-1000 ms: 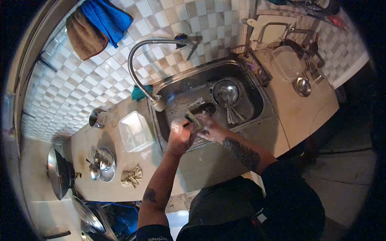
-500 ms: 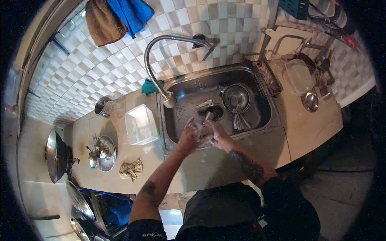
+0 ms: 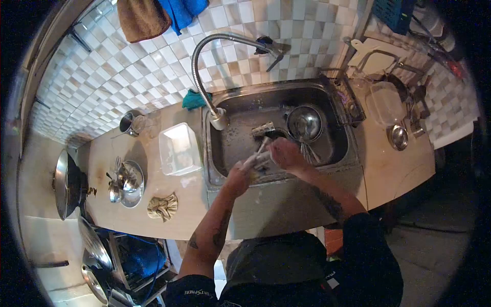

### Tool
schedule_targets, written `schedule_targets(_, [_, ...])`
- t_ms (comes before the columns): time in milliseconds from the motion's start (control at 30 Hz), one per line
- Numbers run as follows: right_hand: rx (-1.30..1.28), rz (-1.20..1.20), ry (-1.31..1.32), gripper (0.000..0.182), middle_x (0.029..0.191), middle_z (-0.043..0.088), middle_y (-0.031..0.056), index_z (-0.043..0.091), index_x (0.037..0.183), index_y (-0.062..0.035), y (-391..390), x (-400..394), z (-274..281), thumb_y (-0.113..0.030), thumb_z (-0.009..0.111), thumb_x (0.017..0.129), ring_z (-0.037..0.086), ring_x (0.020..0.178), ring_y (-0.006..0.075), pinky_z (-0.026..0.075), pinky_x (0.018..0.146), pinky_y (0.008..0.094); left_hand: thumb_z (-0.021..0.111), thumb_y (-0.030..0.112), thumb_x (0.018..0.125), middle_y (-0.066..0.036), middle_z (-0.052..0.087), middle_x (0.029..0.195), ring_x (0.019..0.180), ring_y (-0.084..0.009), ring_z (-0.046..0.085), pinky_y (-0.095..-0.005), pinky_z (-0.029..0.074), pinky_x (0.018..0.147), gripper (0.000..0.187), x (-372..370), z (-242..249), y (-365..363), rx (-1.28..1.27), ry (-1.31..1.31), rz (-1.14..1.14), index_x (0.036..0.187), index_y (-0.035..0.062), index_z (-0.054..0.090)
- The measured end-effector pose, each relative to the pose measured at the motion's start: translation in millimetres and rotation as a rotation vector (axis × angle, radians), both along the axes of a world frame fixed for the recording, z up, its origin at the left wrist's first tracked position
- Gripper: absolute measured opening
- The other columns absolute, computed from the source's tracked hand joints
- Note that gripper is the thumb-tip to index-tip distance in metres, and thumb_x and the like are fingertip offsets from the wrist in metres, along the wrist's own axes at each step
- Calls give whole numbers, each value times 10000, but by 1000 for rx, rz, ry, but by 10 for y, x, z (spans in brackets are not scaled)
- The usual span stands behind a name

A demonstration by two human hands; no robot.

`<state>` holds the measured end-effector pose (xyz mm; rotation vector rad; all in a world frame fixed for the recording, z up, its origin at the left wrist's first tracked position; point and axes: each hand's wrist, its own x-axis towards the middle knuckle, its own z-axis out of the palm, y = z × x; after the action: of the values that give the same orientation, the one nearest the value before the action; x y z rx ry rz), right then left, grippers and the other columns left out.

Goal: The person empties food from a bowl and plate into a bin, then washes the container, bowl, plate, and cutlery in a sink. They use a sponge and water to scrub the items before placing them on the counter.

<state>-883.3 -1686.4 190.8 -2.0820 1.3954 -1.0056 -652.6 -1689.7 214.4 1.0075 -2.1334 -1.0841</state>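
Over the front of the steel sink [image 3: 240,105], my left hand [image 3: 241,174] and my right hand [image 3: 287,156] work close together. My left fingers point up and right, closed around a slim pale thing that I cannot make out. My right hand is curled, its fingers partly hidden, and seems to grip the upper part of the same thing. Just beyond them a small metal cylinder [image 3: 263,129] lies on its side by the dark drain. Right of it sits a metal pot [image 3: 305,124], with several pieces of cutlery [image 3: 309,152] below it.
A flexible faucet [image 3: 196,71] arches over the sink's left side. Left on the counter stand a plastic tub [image 3: 180,149], a plate of metalware [image 3: 134,197], a crumpled cloth [image 3: 162,206] and a metal cup [image 3: 129,123]. A wire rack [image 3: 348,105] and clear container [image 3: 384,105] are at right.
My right hand has moved up and right and turned, its fingers now curled. My left hand stays near the sink's front edge. The whole view has shifted slightly.
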Motion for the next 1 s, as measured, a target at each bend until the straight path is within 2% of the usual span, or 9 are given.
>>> schedule_targets(233, [138, -206, -31, 379, 1030, 625, 166, 560, 1123, -39, -392, 43, -25, -336, 608, 893, 595, 949, 354, 499, 837, 410, 571, 227, 905, -186, 606, 1036, 960, -310, 593, -421, 492, 805, 379, 649, -206, 19, 435, 458, 600, 1192, -15, 514])
schedule_targets(400, [257, -364, -71, 618, 1167, 545, 256, 435, 1304, -48, -784, 398, -461, -410, 644, 848, 566, 1038, 412, 473, 888, 457, 367, 277, 1021, -106, 556, 882, 804, -184, 563, -375, 483, 704, 335, 874, 780, -335, -479, 227, 948, 1065, -26, 502])
schedule_targets(433, [352, -405, 53, 653, 1193, 526, 274, 418, 1321, -47, -765, 375, -543, -420, 651, 838, 562, 1053, 418, 472, 887, 463, 349, 286, 1024, -111, 557, 880, 804, -192, 569, -393, 479, 709, 351, 804, 1161, -397, -135, 545, 1099, 1064, -26, 505])
schedule_targets(500, [509, -375, 150, 659, 1195, 503, 325, 405, 1327, -42, -650, 417, -702, -399, 653, 832, 553, 1069, 442, 477, 875, 488, 341, 243, 1007, -234, 625, 945, 859, -412, 616, -499, 464, 761, 344, 1273, 830, -738, -479, -146, 868, 1171, 2, 521])
schedule_targets(567, [607, -382, 340, 688, 1200, 501, 329, 366, 1363, -42, -582, 501, -797, -379, 648, 833, 559, 1064, 441, 476, 881, 490, 351, 287, 996, -274, 610, 1046, 954, -433, 594, -486, 459, 828, 363, 1507, 466, -1134, -171, -720, 411, 1204, 53, 535])
schedule_targets(700, [541, -121, 551, 783, 1180, 554, 268, 266, 1438, -30, -560, 655, -1097, -351, 628, 822, 606, 1008, 401, 472, 912, 477, 390, 334, 960, -273, 596, 1136, 1064, -417, 571, -449, 455, 903, 394, 1721, 347, -1482, 164, -772, 129, 1199, 83, 577])
schedule_targets(767, [653, 17, 432, 707, 1171, 564, 243, 291, 1418, -32, -479, 792, -836, -292, 596, 836, 607, 1003, 390, 468, 920, 457, 420, 316, 930, -269, 603, 1127, 1088, -407, 565, -427, 457, 920, 394, 1928, -279, -1670, -195, -750, 118, 1184, 70, 594])
schedule_targets(800, [686, 45, 359, 660, 1164, 571, 229, 316, 1397, -33, -434, 865, -781, -267, 582, 840, 609, 995, 383, 467, 917, 445, 522, 271, 844, -250, 612, 1125, 1063, -385, 588, -408, 466, 923, 393, 1794, -245, -1559, 101, -650, 455, 1160, 55, 609])
schedule_targets(1000, [1065, 141, -682, 416, 1050, 643, 164, 509, 1163, -51, -420, 902, -501, -314, 559, 844, 622, 868, 304, 470, 778, 392, 674, 232, 724, -227, 665, 899, 855, -341, 664, -414, 516, 731, 308, 1674, 204, -1467, -80, -904, 390, 939, 24, 600])
